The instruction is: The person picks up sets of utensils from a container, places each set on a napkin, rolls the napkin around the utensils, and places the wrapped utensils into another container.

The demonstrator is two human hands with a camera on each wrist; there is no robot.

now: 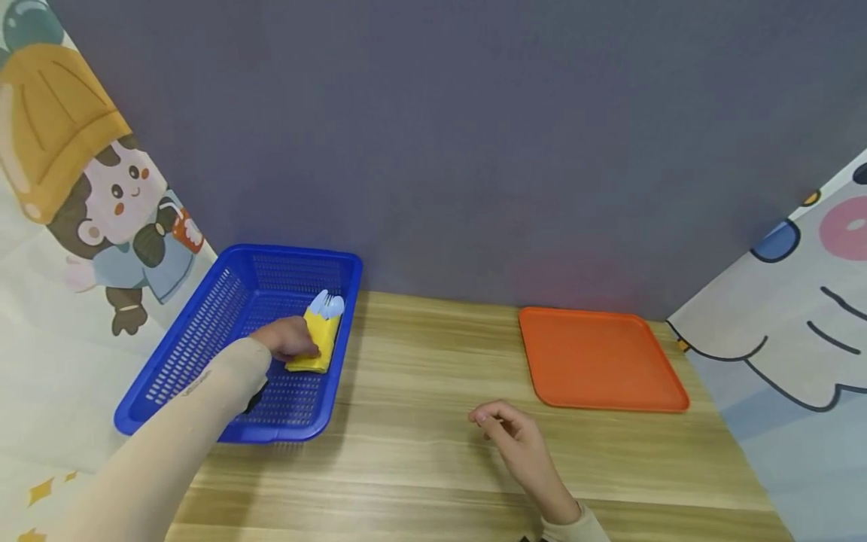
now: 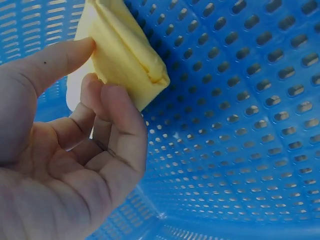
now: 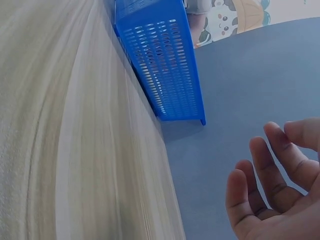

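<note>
A folded yellow napkin (image 1: 325, 337) lies inside the blue basket (image 1: 233, 433), near its right wall. Pale blue cutlery (image 1: 329, 306), including a fork and a spoon, sticks out of the napkin's far end. My left hand (image 1: 287, 338) reaches into the basket and pinches the napkin's near part. In the left wrist view, the thumb and curled fingertips meet at one edge of the yellow cloth (image 2: 127, 55). Over the table to the right of the basket, my right hand (image 1: 520, 444) hovers with loosely bent fingers and holds nothing.
An orange tray (image 1: 603, 361) lies flat at the table's back right. The wooden table (image 1: 420, 459) meets a grey panel (image 1: 474, 150) along its back edge. Cartoon-printed cloth (image 1: 61, 301) hangs at the left, with more on the right side.
</note>
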